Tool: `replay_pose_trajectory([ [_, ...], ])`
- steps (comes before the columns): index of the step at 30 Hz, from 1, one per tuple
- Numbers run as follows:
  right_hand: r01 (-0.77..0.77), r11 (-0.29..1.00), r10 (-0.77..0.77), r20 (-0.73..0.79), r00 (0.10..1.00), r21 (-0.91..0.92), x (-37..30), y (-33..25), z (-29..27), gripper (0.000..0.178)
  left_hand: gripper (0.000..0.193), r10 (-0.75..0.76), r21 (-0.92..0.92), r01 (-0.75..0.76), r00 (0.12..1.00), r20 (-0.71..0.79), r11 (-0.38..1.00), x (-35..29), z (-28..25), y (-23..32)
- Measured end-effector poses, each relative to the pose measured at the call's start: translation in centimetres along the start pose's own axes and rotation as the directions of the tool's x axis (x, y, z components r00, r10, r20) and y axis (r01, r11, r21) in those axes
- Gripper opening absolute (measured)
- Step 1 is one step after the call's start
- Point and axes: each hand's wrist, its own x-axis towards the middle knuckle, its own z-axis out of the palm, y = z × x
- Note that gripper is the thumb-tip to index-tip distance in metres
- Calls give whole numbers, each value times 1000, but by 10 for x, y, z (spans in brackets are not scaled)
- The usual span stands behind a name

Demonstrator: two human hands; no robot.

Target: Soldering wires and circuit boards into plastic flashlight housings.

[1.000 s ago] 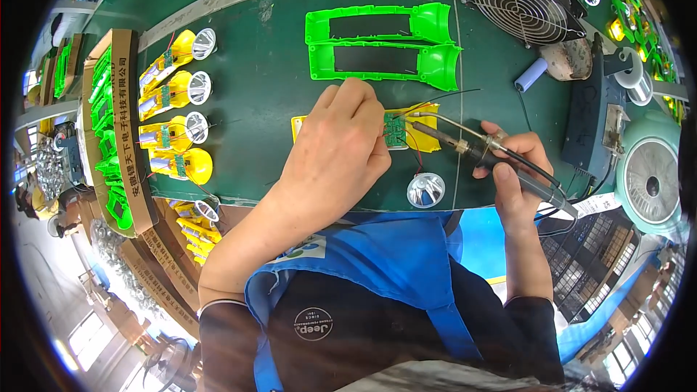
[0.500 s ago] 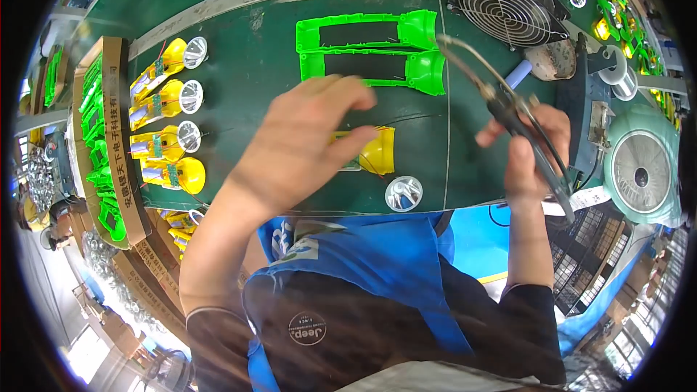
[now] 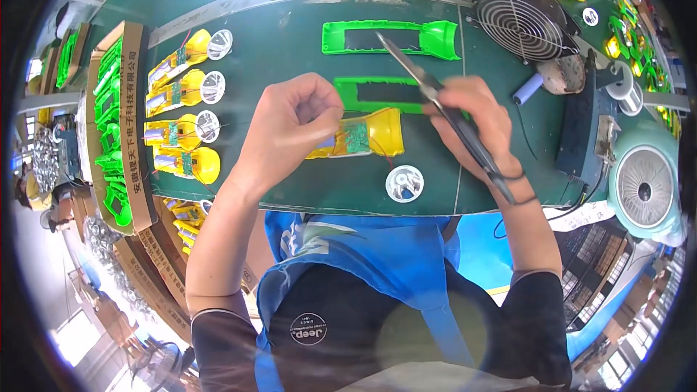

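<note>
My right hand [image 3: 475, 120] grips a slim, pointed, pliers-like tool [image 3: 465, 127] with black handles; its grey tip points away to the left over the green shells. My left hand [image 3: 301, 116] has its fingers curled and the thumb against them; whatever they pinch, if anything, is hidden. Beside that thumb lies a yellow lamp housing [image 3: 385, 132] with a green circuit board [image 3: 356, 138] and thin red wires. Just behind the housing is a green shell half [image 3: 350, 94] with a dark inset, partly covered by my right hand. A round reflector [image 3: 404, 184] rests in front.
Several yellow lamp units with reflectors [image 3: 209, 125] line the left, by a carton [image 3: 132, 109] of green parts. Another green shell half [image 3: 439, 40] lies farther back. To the right are a black fan [image 3: 519, 22], a purple cylindrical cell [image 3: 528, 89], a solder spool [image 3: 623, 87] and a round green fan [image 3: 645, 187].
The tool's two tips have come together, and it has swung left over the shells. The nearer green shell now lies apart from the farther one. My left hand has curled its fingers.
</note>
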Motion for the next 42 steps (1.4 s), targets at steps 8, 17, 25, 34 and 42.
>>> replay_pose_trajectory([
  [8, -511, 671, 613, -14, 790, 538, -13, -25, -24, 17, 10, 502, 562, -600, 795, 341, 569, 46, -14, 12],
  [17, -740, 447, 794, 159, 587, 503, 2, -16, -10, 23, 6, 432, 643, -687, 721, 542, 339, 59, -8, 10],
  [25, -735, 427, 752, 244, 612, 527, 5, -14, -13, 13, 7, 446, 644, -694, 712, 543, 323, 59, -9, 5],
  [34, -754, 429, 761, 250, 598, 497, 6, -15, -14, 16, 8, 464, 646, -696, 706, 535, 315, 60, -9, 3],
  [42, -596, 533, 693, 95, 715, 601, -21, -12, -24, 24, 9, 478, 636, -705, 696, 536, 313, 58, -7, 4],
])
